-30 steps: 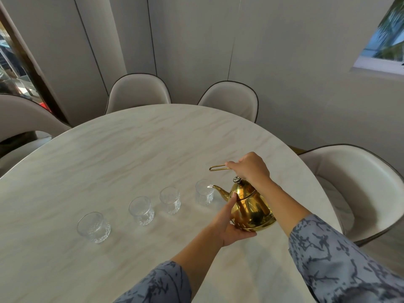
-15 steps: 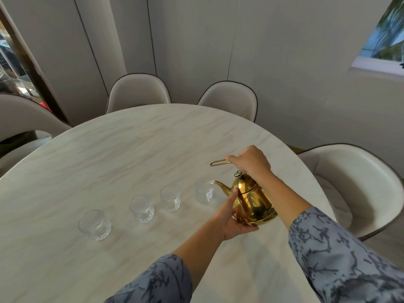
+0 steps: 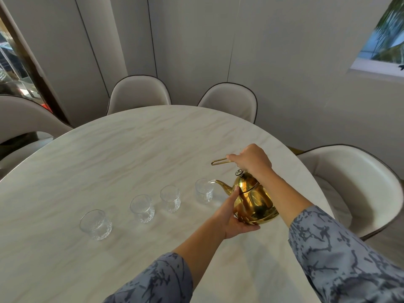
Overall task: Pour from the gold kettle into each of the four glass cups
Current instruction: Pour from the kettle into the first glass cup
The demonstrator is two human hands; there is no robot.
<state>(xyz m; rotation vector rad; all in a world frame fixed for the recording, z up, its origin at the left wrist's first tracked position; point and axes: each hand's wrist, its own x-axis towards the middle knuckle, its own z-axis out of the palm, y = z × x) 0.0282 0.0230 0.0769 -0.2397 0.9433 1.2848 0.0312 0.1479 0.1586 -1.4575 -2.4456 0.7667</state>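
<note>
The gold kettle point(image 3: 253, 202) hangs off the marble table point(image 3: 122, 154), tilted left. My right hand point(image 3: 251, 160) is closed on its wire handle from above. My left hand point(image 3: 234, 215) cups the kettle's lower left side and base. The spout tip sits just over the rim of the rightmost glass cup point(image 3: 203, 190). Three more clear textured cups stand in a row to the left: one point(image 3: 170, 199), another point(image 3: 142, 208), and the far-left cup point(image 3: 95, 224). I cannot tell whether liquid is flowing.
Beige padded chairs ring the table: two at the far side point(image 3: 140, 95) point(image 3: 229, 101), one at the right point(image 3: 354, 184), one at the left point(image 3: 24, 121). The table's right edge runs close behind the kettle. A window point(image 3: 384, 38) is at the upper right.
Both hands have lifted the kettle a little higher and brought it left, so its spout now reaches the rim of the rightmost cup. The cups have not moved.
</note>
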